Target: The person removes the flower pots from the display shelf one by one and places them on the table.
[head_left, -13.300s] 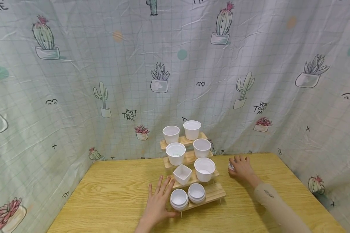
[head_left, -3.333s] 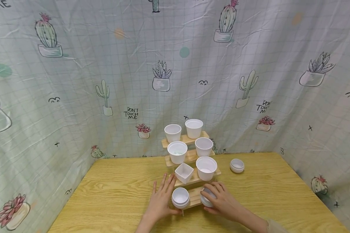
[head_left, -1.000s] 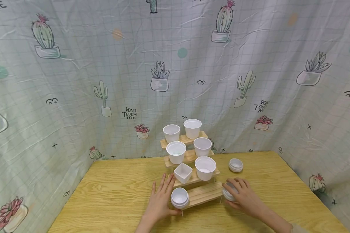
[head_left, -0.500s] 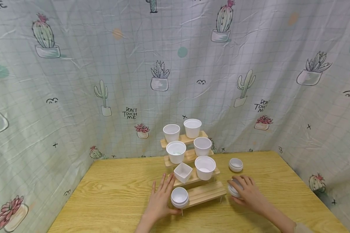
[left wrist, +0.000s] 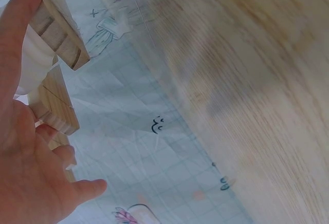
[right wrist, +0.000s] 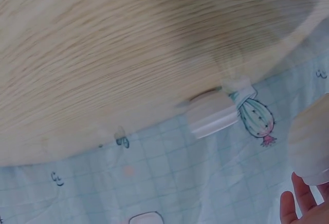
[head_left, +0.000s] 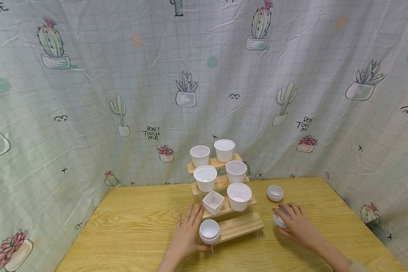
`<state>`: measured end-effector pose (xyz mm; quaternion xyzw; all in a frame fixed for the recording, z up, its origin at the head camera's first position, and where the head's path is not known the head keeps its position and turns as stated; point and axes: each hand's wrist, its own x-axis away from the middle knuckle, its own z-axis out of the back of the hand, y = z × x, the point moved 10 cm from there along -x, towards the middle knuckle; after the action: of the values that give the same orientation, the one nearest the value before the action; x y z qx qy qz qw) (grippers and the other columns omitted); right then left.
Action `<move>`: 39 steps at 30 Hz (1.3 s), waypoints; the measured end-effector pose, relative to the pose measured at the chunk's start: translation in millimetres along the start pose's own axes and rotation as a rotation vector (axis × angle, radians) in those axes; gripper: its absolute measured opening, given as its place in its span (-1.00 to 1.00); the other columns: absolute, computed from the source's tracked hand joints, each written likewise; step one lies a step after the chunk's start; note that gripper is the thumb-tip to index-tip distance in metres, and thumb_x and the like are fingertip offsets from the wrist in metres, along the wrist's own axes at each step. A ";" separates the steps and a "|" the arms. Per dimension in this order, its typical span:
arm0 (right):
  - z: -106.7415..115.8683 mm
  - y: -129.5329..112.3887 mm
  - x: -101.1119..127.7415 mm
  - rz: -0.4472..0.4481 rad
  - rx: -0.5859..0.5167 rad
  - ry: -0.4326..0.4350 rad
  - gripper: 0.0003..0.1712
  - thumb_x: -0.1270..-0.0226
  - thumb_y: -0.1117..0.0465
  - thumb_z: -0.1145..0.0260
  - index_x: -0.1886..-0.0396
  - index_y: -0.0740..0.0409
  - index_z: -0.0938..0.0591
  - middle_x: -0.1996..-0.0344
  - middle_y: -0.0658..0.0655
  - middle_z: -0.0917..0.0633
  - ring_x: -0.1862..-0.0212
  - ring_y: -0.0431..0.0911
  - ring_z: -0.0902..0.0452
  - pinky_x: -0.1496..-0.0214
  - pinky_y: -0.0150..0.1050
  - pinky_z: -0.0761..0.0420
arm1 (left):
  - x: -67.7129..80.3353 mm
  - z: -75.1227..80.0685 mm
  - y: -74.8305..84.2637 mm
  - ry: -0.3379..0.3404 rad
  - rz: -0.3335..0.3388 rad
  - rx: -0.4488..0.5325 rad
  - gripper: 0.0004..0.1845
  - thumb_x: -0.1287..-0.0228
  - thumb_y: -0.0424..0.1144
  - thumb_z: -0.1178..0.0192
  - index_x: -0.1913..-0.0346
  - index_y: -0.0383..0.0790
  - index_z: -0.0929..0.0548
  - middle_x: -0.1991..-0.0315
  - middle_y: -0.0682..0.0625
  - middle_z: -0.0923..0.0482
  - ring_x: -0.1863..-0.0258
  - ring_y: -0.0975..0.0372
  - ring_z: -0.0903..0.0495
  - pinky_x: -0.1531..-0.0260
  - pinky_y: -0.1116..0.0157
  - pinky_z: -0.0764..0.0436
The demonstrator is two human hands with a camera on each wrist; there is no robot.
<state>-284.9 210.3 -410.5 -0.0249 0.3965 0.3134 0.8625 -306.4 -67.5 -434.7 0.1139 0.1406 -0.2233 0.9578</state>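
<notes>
Left hand [head_left: 187,236] flat on the table [head_left: 132,223], fingers [head_left: 194,214] straight and spread, tips against the left end of the wooden tiered stand [head_left: 239,226], thumb touching a low white pot [head_left: 209,231] on the bottom step; square pot [head_left: 213,202] just beyond the fingertips, round cups [head_left: 239,196] on the steps above. Right hand [head_left: 296,226] curled over a second low white pot [head_left: 280,219] on the table, right of the stand; a third low pot [head_left: 275,192] just past those fingertips.
</notes>
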 end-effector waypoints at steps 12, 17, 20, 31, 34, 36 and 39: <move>-0.5 17.8 8.1 -0.035 -0.010 -0.022 -0.25 -0.25 -0.31 0.36 0.10 0.11 -0.54 0.18 0.24 -0.53 0.19 0.14 -0.38 0.29 0.05 -0.40 | 0.1 -0.3 -0.5 0.010 -0.007 0.000 0.35 0.59 0.35 -0.37 -0.40 -0.06 0.06 -0.42 0.06 0.08 -0.40 0.03 0.12 -0.25 -0.21 -0.02; -1.6 22.5 10.1 -0.044 -0.008 -0.022 -0.24 -0.25 -0.31 0.36 0.10 0.13 -0.55 0.18 0.24 -0.54 0.20 0.14 -0.38 0.30 0.04 -0.39 | 0.1 0.0 -0.3 0.013 -0.008 0.007 0.36 0.58 0.34 -0.38 -0.40 -0.04 0.08 -0.42 0.08 0.09 -0.41 0.04 0.12 -0.24 -0.22 -0.03; -2.2 25.0 11.0 -0.050 0.003 -0.018 -0.23 -0.26 -0.32 0.37 0.10 0.13 -0.55 0.18 0.23 -0.54 0.21 0.14 -0.39 0.30 0.05 -0.39 | 0.0 0.0 -0.3 0.011 -0.008 0.007 0.36 0.57 0.34 -0.38 -0.40 -0.04 0.09 -0.43 0.08 0.10 -0.41 0.04 0.12 -0.24 -0.22 -0.04; -4.4 37.5 12.4 -0.079 0.008 -0.021 -0.20 -0.25 -0.32 0.40 0.11 0.15 -0.54 0.19 0.23 -0.51 0.21 0.16 -0.38 0.29 0.10 -0.37 | 0.0 -1.1 -0.9 -0.002 -0.023 0.023 0.37 0.56 0.34 -0.37 -0.40 -0.06 0.11 -0.43 0.03 0.11 -0.40 0.04 0.08 -0.25 -0.20 -0.05; -6.3 42.3 14.4 -0.086 0.005 -0.024 -0.19 -0.24 -0.33 0.41 0.11 0.16 -0.53 0.20 0.24 -0.51 0.21 0.15 -0.37 0.30 0.09 -0.37 | -0.8 -1.1 -0.8 -0.005 -0.042 0.037 0.37 0.56 0.36 -0.35 -0.40 -0.08 0.13 -0.43 0.01 0.12 -0.40 0.02 0.07 -0.23 -0.21 -0.08; -8.3 45.9 16.1 -0.090 0.003 -0.030 -0.19 -0.23 -0.34 0.42 0.10 0.15 -0.52 0.20 0.24 -0.50 0.22 0.15 -0.37 0.31 0.08 -0.36 | -1.5 -0.7 -0.6 -0.006 -0.053 0.044 0.37 0.55 0.36 -0.34 -0.40 -0.09 0.13 -0.43 0.01 0.12 -0.39 0.02 0.06 -0.22 -0.21 -0.09; -10.8 51.8 18.8 -0.094 0.002 -0.039 -0.20 -0.23 -0.34 0.39 0.10 0.16 -0.52 0.20 0.24 -0.50 0.22 0.15 -0.37 0.32 0.06 -0.35 | -2.8 -0.1 0.0 -0.005 -0.066 0.038 0.38 0.56 0.37 -0.33 -0.40 -0.11 0.13 -0.43 0.00 0.11 -0.39 0.03 0.05 -0.22 -0.21 -0.11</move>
<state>-312.0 258.6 -420.4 -0.0367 0.3783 0.2725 0.8839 -308.8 -66.3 -433.9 0.1268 0.1374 -0.2576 0.9480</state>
